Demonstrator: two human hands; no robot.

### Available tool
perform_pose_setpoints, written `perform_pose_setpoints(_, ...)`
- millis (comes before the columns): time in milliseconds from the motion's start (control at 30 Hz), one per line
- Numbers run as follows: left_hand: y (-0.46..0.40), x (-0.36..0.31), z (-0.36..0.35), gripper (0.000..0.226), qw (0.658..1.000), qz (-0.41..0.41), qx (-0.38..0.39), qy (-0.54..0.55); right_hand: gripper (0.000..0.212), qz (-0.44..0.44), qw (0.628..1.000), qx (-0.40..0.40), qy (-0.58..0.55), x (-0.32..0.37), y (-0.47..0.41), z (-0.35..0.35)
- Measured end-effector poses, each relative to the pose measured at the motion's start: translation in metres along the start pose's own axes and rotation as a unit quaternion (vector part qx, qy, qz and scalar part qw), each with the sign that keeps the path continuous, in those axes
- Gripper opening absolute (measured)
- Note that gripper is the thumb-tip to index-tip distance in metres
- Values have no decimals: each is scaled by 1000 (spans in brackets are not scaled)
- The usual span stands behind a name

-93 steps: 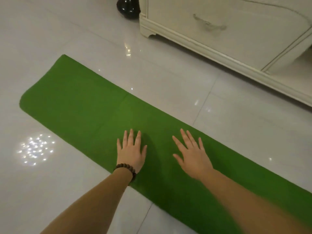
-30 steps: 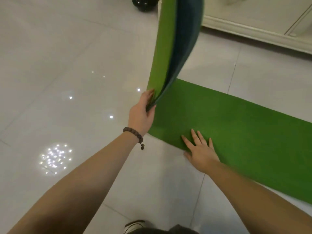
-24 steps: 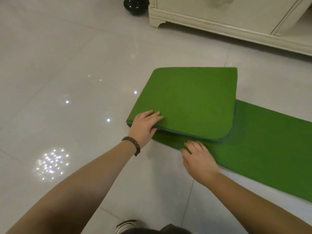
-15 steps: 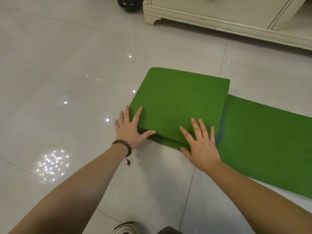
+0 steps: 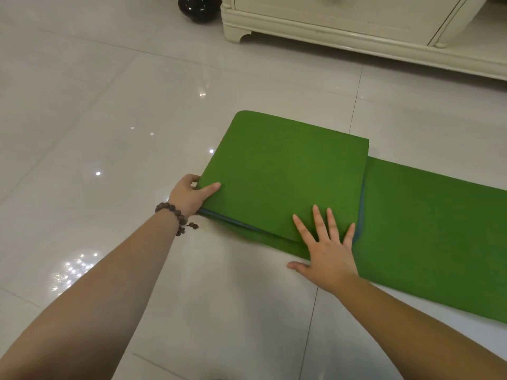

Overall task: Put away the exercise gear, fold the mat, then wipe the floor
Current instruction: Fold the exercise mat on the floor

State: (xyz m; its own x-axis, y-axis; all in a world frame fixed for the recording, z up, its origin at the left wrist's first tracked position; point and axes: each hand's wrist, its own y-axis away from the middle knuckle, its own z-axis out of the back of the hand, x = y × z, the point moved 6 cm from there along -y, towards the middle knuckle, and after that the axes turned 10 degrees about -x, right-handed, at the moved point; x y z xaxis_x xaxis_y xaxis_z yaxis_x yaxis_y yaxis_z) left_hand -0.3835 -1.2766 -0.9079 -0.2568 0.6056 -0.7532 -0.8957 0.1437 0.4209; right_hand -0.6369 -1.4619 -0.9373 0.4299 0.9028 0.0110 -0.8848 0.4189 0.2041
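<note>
The left hand (image 5: 189,197) gripped the near-left corner of the folded section of the green exercise mat (image 5: 285,174): thumb on top, remaining fingers curled beneath and hidden. A beaded bracelet (image 5: 175,216) circled that wrist. The right hand (image 5: 327,250) lay flat with fingers spread apart, fingertips on the folded section's near-right corner, thumb extended onto the tiled floor (image 5: 109,105). A blue-grey underside showed along the fold's edges. The unfolded remainder of the mat ran rightward on the floor and was cut off by the frame. A cream cabinet (image 5: 356,26) and a black rounded object (image 5: 197,9), both cropped at the top, stood beyond.
</note>
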Motion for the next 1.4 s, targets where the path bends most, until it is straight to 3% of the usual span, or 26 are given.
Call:
perform_pose_setpoints(233, 37, -69, 11, 49, 980, -11, 42, 192, 101, -20, 995, -89, -27, -1, 10, 28)
perform_pose_setpoints(267, 45, -81, 14, 53, 983, -32, 34, 179, 102, -22, 996, -82, -32, -5, 10, 34)
perform_pose_setpoints(333, 58, -100, 27, 61, 992, -121, -33, 24, 104, -13, 995, -88, -46, -12, 11, 52)
perform_pose_setpoints(367, 68, -111, 32, 67, 974, -193, -70, -93, 104, -6, 993, -106, -53, -16, 12, 63)
perform_pose_setpoints(400, 81, -122, 34, 77, 935, -277, -92, -201, 102, 3, 990, -129, -57, -23, 12, 73)
perform_pose_setpoints(467, 112, -135, 19, 104, 841, -400, -55, -359, 97, 19, 984, -171, -48, -38, 10, 99)
perform_pose_setpoints(533, 134, -132, -8, 119, 771, -435, 20, -465, 96, 53, 975, -216, -17, -53, 7, 131)
perform_pose_setpoints(600, 152, -125, -38, 116, 740, -433, 72, -509, 96, 84, 964, -253, 18, -72, 11, 160)
perform_pose_setpoints(767, 216, -145, -98, 77, 748, -501, 41, -433, 70, 77, 952, -283, 89, -141, 40, 217)
perform_pose_setpoints(867, 240, -168, -136, 78, 782, -495, 74, -372, 63, 57, 944, -300, 125, -196, 63, 241)
perform_pose_setpoints(967, 262, -196, -176, 82, 787, -509, 104, -334, 62, 37, 941, -304, 146, -250, 93, 257)
perform_pose_setpoints(1267, 368, -266, -305, 75, 695, -610, 132, -358, 57, -44, 922, -341, 179, -400, 205, 266)
perform_pose_setpoints(1400, 424, -283, -371, 79, 680, -619, 130, -370, 73, -91, 917, -341, 185, -469, 253, 258)
